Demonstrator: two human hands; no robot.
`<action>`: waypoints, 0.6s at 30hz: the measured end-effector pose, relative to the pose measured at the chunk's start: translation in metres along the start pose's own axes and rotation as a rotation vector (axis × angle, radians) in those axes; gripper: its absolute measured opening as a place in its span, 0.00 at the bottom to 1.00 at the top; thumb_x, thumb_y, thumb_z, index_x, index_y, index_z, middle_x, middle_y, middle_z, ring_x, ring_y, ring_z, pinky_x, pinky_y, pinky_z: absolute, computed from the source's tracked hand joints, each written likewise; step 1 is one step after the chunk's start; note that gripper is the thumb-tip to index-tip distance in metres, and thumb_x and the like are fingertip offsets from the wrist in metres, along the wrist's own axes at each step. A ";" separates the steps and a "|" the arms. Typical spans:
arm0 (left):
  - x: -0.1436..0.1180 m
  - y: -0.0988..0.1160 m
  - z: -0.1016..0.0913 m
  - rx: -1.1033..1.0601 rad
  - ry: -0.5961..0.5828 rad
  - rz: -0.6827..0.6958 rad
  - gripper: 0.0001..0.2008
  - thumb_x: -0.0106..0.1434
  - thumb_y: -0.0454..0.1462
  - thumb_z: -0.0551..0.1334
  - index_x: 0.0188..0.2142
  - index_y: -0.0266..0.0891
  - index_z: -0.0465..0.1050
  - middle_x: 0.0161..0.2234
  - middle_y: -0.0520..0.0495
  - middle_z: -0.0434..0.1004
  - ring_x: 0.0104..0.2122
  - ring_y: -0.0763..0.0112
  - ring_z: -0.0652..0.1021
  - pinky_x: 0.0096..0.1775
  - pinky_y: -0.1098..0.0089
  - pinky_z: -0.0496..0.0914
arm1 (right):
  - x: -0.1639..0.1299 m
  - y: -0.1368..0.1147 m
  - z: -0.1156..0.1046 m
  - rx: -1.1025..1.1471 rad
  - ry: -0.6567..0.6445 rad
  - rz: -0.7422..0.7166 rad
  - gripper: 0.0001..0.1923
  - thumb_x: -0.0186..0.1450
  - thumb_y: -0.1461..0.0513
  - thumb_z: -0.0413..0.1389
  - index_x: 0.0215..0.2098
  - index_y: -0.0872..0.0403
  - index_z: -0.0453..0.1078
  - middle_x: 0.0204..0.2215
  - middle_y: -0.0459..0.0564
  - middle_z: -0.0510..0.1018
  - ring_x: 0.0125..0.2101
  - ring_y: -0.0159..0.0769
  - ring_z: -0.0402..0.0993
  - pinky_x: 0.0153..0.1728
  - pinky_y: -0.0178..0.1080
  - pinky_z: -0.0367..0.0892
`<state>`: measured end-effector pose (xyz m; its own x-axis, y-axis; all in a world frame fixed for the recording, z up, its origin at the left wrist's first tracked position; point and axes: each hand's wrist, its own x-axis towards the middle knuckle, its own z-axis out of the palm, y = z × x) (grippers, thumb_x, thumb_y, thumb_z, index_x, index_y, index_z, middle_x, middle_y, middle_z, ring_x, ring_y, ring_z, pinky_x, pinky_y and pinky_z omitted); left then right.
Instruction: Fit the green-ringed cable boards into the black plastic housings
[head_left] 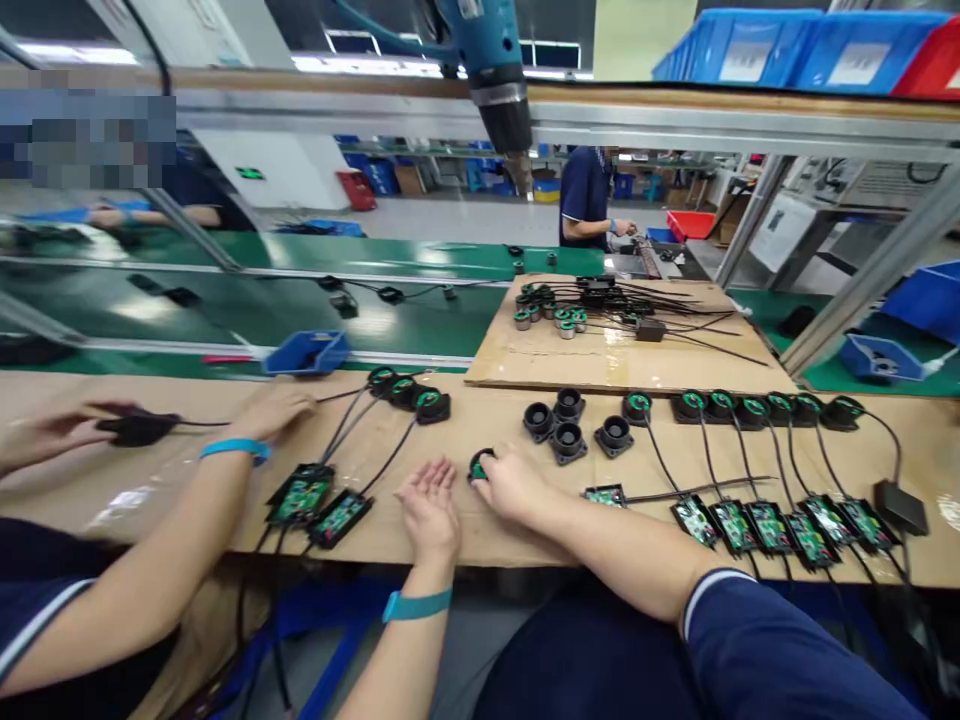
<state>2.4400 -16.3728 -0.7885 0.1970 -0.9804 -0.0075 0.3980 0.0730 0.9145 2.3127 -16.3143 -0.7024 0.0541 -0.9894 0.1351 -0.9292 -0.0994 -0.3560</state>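
At the near edge of the cardboard-covered bench [525, 545], right hand [514, 485] closed over a small round module [478, 466], black with a green ring, grip clenched about its rim. Just to the left of it, nearly touching, left hand [429, 510] resting palm up on the cardboard, grip released and holding nothing.

Probably light and stiff, that module: a moulded shell small enough for thumb and two fingers. Best taken by the outer rim, clear of the green face. Impossible to tell whether a lead trails from it; if so, a likely snag, with a fragile board at the far end.

Just beyond the right hand, four loose black housings [568, 425], no green on them. Further right, a row of green-ringed modules [742, 405], thin leads running down to bare circuit boards [772, 522] laid side by side.

Off to the left, a co-worker's hand [274, 410] flat on the bench near three more wired modules [409, 392], the other co-worker hand [45, 435] at a black adapter [139, 428]. Behind, a small blue tray [307, 352] beside the green conveyor [420, 312]; overhead, a hanging power screwdriver [495, 70].
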 end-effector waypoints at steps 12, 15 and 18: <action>0.005 -0.009 -0.011 0.087 -0.064 0.030 0.33 0.69 0.60 0.40 0.57 0.39 0.57 0.51 0.30 0.73 0.52 0.59 0.78 0.58 0.51 0.69 | 0.011 0.000 0.028 -0.060 0.026 0.062 0.18 0.69 0.56 0.55 0.49 0.61 0.74 0.45 0.64 0.78 0.48 0.47 0.73 0.51 0.44 0.67; 0.001 -0.007 -0.014 0.189 -0.059 0.088 0.31 0.70 0.59 0.40 0.58 0.40 0.55 0.52 0.31 0.72 0.53 0.60 0.77 0.57 0.51 0.70 | 0.019 -0.001 0.022 -0.057 0.036 0.068 0.14 0.66 0.56 0.59 0.42 0.59 0.78 0.40 0.61 0.81 0.44 0.46 0.75 0.48 0.43 0.68; -0.021 -0.005 -0.020 0.314 -0.066 0.118 0.29 0.71 0.57 0.44 0.58 0.40 0.57 0.54 0.31 0.70 0.54 0.58 0.76 0.56 0.52 0.71 | 0.029 -0.004 0.001 -0.061 0.030 0.065 0.11 0.64 0.56 0.61 0.33 0.57 0.79 0.32 0.59 0.82 0.38 0.46 0.77 0.45 0.44 0.68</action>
<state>2.4523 -16.3491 -0.8012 0.1629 -0.9789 0.1230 0.0788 0.1371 0.9874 2.3185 -16.3427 -0.6980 -0.0175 -0.9897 0.1419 -0.9511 -0.0273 -0.3076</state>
